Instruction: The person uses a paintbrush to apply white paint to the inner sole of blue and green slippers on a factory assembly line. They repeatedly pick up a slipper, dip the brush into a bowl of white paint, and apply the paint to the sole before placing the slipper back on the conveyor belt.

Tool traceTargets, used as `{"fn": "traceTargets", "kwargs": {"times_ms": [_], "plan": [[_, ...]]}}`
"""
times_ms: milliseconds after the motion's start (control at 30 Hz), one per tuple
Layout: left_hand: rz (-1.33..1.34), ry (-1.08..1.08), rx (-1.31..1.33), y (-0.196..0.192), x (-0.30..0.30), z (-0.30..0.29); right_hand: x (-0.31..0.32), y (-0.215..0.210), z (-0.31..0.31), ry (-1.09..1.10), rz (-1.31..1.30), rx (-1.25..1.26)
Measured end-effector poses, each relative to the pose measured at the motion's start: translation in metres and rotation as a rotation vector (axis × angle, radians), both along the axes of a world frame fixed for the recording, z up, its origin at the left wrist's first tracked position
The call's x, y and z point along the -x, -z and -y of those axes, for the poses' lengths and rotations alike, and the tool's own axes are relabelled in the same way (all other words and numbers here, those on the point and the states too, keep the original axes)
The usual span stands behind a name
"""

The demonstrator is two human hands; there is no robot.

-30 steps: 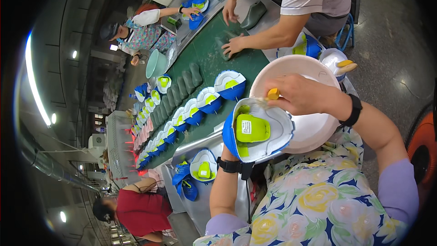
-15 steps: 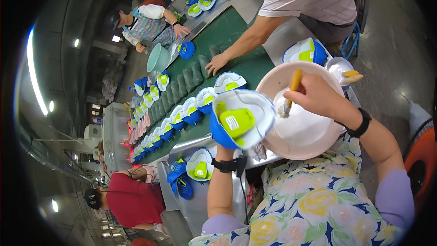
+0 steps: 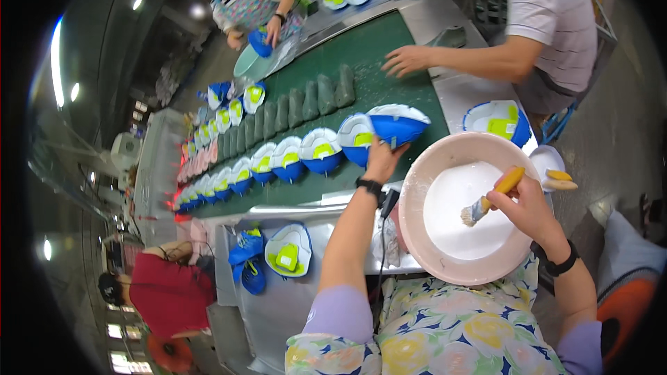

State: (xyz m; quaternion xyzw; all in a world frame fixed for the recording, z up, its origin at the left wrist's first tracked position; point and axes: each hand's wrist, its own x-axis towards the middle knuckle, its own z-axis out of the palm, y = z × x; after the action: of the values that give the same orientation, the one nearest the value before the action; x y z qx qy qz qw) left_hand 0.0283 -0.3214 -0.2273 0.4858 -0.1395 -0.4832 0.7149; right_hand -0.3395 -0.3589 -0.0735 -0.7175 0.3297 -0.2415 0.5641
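My left hand (image 3: pixel 382 161) reaches over the green conveyor belt, its fingers closed on a blue shoe upper (image 3: pixel 401 125) with a white rim. That upper is tilted at the near end of a row of similar uppers with lime-green labelled insides, overlapping the closest one (image 3: pixel 356 140). In my right hand (image 3: pixel 531 212) is a yellow-handled brush (image 3: pixel 479 210), pinched by the handle. Its bristles hang over a pale pink basin (image 3: pixel 415 198) holding white liquid (image 3: pixel 448 201).
Dark sole-shaped pieces (image 3: pixel 309 101) line the green belt (image 3: pixel 375 48) beside the uppers. A co-worker's hand (image 3: pixel 410 61) hovers across the belt; another person holds a blue upper (image 3: pixel 260 43). More uppers lie on the metal table (image 3: pixel 288 250), and a white tub (image 3: pixel 545 160) stands beyond the basin.
My left hand has carried the upper away from beside the basin to the row on the belt. The co-worker's hand has left the dark pieces. The brush remains over the basin.
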Motion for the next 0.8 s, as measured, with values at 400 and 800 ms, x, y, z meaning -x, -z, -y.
{"fn": "traceTargets", "kwargs": {"times_ms": [400,800], "plan": [[1.654,-0.678,-0.660,-0.081,-0.107,-0.252,0.002,0.028,0.020,-0.144,-0.281,0.167],[1.838,-0.352,-0.855,-0.088,0.044,-0.357,-0.091,0.079,-0.024,-0.374,-0.272,0.244]]}}
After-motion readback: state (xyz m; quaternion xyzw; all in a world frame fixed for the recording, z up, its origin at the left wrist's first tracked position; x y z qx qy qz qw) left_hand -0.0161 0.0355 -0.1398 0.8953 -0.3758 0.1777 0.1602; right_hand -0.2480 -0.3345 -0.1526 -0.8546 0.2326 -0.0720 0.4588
